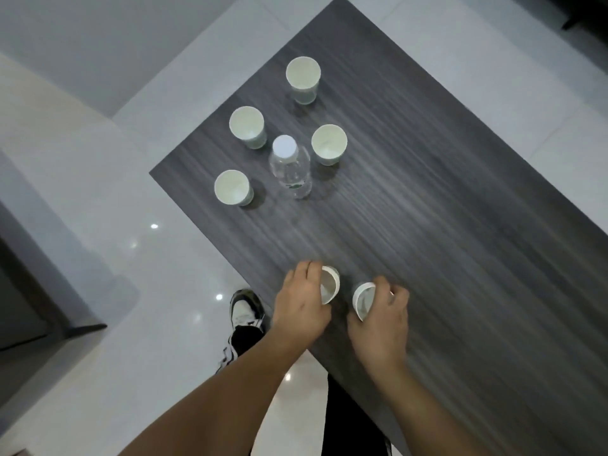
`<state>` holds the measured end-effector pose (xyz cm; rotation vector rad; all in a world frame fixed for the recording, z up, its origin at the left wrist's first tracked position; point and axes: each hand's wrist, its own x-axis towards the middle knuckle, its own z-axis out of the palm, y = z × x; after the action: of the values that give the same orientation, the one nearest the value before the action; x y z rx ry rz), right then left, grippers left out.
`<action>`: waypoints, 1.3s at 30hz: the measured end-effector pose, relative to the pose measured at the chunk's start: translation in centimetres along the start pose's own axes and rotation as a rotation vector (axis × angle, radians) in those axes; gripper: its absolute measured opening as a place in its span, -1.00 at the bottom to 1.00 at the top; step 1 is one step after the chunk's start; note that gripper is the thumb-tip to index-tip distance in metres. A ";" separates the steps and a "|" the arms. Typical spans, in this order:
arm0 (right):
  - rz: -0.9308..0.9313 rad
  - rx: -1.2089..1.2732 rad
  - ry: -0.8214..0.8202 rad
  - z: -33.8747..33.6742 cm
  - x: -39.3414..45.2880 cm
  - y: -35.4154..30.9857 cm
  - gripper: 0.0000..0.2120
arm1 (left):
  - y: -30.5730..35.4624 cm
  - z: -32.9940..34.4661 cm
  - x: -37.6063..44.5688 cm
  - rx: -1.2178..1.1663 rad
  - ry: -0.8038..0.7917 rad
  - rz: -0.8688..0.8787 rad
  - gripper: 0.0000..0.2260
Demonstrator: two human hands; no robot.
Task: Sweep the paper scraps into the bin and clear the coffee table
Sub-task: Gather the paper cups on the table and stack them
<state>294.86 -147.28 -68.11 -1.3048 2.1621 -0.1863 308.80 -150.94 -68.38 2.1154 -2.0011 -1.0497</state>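
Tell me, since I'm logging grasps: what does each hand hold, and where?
Left hand grips one paper cup round its side; right hand grips another cup likewise.

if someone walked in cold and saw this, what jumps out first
Most striking are the two hands at the near edge of the dark wood coffee table: the left hand and right hand each grip a tilted paper cup, mouths turned toward each other. Farther out, a clear water bottle with a white cap stands upright among four upright paper cups. No paper scraps or bin show.

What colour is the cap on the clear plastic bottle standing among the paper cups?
White. The clear plastic bottle has a round white cap, seen best from the head view.
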 end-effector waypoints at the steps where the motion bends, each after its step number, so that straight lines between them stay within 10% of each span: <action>1: 0.013 0.011 0.000 0.7 -0.1 -1.4 -0.33 | -1.6 -1.4 -0.1 -0.016 0.037 -0.028 -0.43; 6: -0.055 0.112 -0.164 3.4 -1.0 -11.6 -0.39 | -10.2 -9.9 -0.2 -0.060 0.184 -0.163 -0.42; 13: -0.232 0.374 0.254 4.3 1.0 -26.9 -0.38 | -17.2 -21.6 3.2 -0.183 0.446 -0.288 -0.39; 16: -0.231 0.129 0.186 5.5 4.1 -29.7 -0.40 | -18.1 -24.7 5.6 -0.234 0.505 -0.251 -0.40; 32: 0.190 0.127 -0.063 7.6 4.3 -22.1 -0.47 | -7.7 -23.0 21.5 0.066 0.174 0.192 -0.42; 39: 0.686 0.385 0.453 1.3 7.8 -16.7 -0.35 | -8.4 -19.8 23.9 0.157 -0.078 0.112 -0.29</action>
<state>305.58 -162.08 -65.63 -0.2812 2.6401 -0.6211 324.31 -179.08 -67.49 2.0333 -2.2792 -1.0028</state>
